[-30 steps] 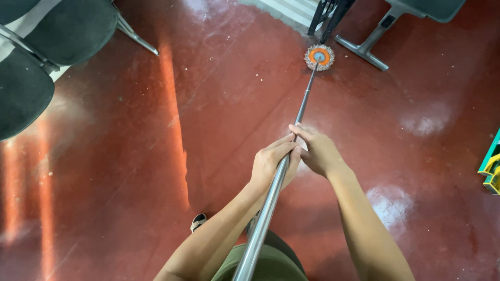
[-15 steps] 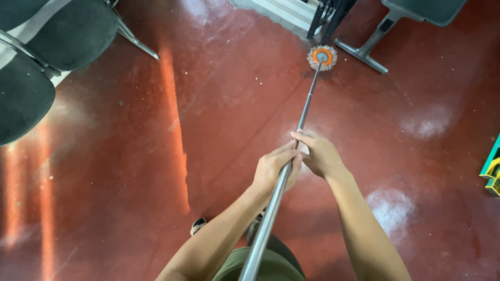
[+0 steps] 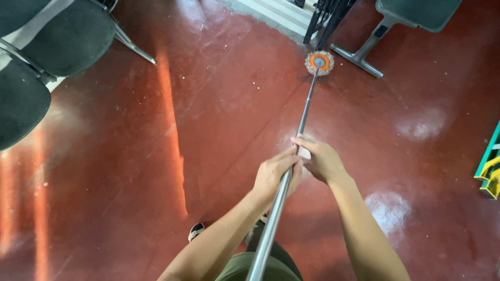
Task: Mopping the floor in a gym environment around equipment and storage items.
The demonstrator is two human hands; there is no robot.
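Both my hands grip a long metal mop pole (image 3: 303, 113) that runs from my waist out across the glossy red floor (image 3: 130, 171). My left hand (image 3: 276, 174) wraps the pole from the left, and my right hand (image 3: 319, 158) clasps it just ahead, on the right side. The round mop head (image 3: 319, 62), orange in the middle with a pale fringe, lies flat on the floor far ahead, close to a black metal frame (image 3: 325, 21).
Dark padded chairs (image 3: 47, 47) on metal legs stand at the left. A grey seat on a metal foot (image 3: 364, 49) stands behind the mop head at the right. A green and yellow object (image 3: 490, 166) pokes in at the right edge. My shoe (image 3: 196, 230) shows below.
The mop head has slid a little away from me toward the black frame, and my hands have pushed forward along with the pole.
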